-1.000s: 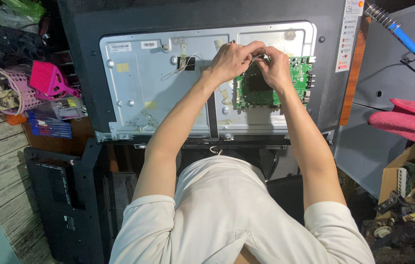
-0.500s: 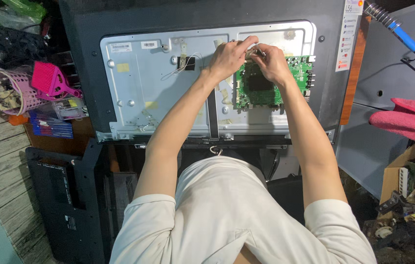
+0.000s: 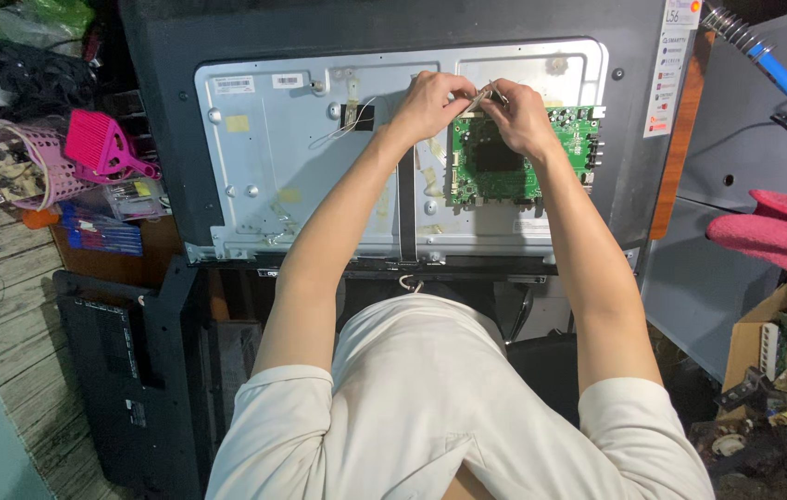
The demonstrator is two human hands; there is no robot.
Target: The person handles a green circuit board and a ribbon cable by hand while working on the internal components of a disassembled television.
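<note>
A flat television (image 3: 162, 139) lies face down with its back cover off, baring a silver metal panel (image 3: 273, 157). A green circuit board (image 3: 504, 171) is fixed on the panel's right part. My left hand (image 3: 432, 102) and my right hand (image 3: 518, 116) meet just above the board's top edge. Both pinch a thin flat ribbon cable (image 3: 481, 95) between their fingertips. My right hand covers the board's upper middle. A thin white wire (image 3: 342, 130) curls across the panel left of my left hand.
A pink basket (image 3: 27, 162) and a pink brush (image 3: 101, 148) sit at the left with boxes of small parts. A blue-handled soldering iron (image 3: 764, 60) rests at top right, red-pink cloth (image 3: 782, 231) beneath it. A cardboard box (image 3: 764, 338) of scrap stands at bottom right. Black television covers (image 3: 125, 370) lean at lower left.
Both hands have stayed at the board's top edge. The fingers have shifted slightly on the ribbon cable, which now shows between the two hands.
</note>
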